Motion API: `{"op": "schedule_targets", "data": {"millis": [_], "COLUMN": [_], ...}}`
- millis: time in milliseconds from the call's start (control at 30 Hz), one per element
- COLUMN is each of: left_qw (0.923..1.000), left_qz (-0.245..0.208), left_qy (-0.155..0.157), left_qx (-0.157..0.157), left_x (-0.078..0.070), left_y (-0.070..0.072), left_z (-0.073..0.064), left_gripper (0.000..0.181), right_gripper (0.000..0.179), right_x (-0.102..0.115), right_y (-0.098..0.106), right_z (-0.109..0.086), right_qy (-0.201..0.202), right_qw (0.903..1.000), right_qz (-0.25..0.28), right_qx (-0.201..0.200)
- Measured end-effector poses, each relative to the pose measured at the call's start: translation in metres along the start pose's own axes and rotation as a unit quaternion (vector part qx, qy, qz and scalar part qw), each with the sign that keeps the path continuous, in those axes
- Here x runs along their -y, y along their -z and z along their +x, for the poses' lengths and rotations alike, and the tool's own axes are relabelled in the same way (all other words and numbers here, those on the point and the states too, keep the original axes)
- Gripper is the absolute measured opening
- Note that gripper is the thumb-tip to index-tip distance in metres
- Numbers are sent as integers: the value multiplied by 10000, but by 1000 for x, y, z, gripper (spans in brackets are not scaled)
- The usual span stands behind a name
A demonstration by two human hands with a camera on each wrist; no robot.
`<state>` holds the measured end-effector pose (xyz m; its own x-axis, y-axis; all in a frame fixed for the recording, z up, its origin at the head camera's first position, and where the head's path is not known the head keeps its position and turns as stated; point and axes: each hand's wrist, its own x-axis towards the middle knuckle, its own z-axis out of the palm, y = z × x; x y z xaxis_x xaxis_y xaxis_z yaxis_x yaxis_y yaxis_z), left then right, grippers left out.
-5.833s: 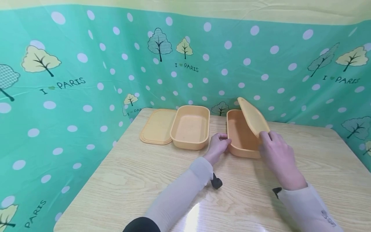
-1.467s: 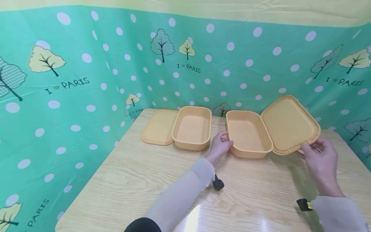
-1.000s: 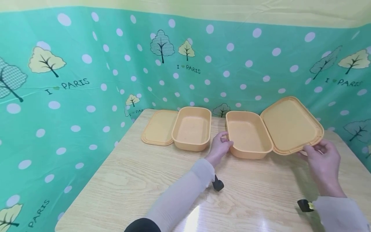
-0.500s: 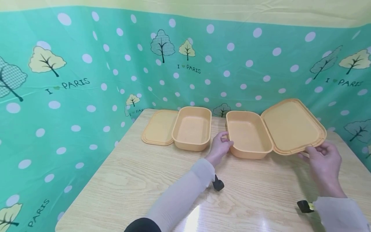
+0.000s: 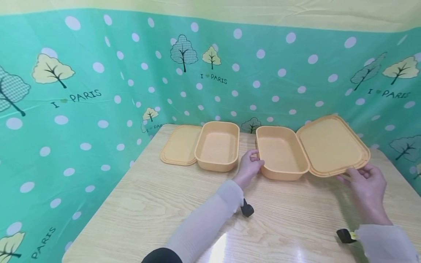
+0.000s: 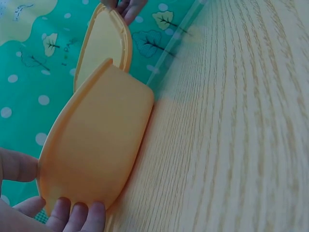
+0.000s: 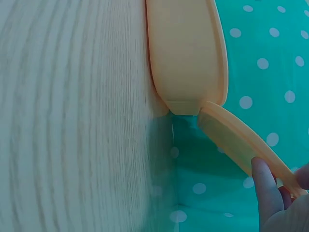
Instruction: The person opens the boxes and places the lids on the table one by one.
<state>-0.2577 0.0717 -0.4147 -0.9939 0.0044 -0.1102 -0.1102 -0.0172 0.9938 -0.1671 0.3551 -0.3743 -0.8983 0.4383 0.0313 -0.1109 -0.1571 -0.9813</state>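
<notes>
The orange-beige plastic box (image 5: 282, 149) stands on the right of the table, with rounded corners and no lid on it. At its front left corner my left hand (image 5: 248, 166) grips it; in the left wrist view the thumb (image 6: 19, 165) lies at the rim and several fingertips press the outer wall. My right hand (image 5: 368, 186) pinches the near right corner of the matching lid (image 5: 333, 146). The lid slants, its left edge right at the box's right rim, its right side raised. In the right wrist view the lid (image 7: 241, 137) shows edge-on between thumb and fingers.
A second matching box (image 5: 218, 144), lidless, stands to the left of the first. Its lid (image 5: 181, 144) lies flat against that box's left side. A green dotted curtain (image 5: 131, 73) hangs behind the wooden table (image 5: 164, 204) and along its left.
My right hand has swung the lid from leaning over the right box out to its right. Over the last second the lid tilts lower. My left hand stays on the box.
</notes>
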Motion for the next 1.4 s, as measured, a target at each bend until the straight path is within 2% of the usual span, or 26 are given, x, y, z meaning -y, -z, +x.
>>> {"op": "schedule_targets", "data": {"millis": [233, 667, 1400], "left_qw": [10000, 10000, 10000], "left_qz": [-6, 40, -4], "left_qy": [56, 19, -8], "left_qx": [22, -18, 15], "left_x": [0, -1, 0], "left_y": [0, 0, 1], "left_z": [-1, 0, 1], "left_gripper": [49, 49, 50], "right_gripper": [31, 28, 29], "right_x": [-3, -8, -14], "right_y": [4, 4, 6], "right_z": [-2, 2, 8], "right_qy": [-155, -108, -214], "right_qw": [9998, 9998, 9996], "right_qz": [-43, -122, 66], "right_qx": [-77, -86, -197]}}
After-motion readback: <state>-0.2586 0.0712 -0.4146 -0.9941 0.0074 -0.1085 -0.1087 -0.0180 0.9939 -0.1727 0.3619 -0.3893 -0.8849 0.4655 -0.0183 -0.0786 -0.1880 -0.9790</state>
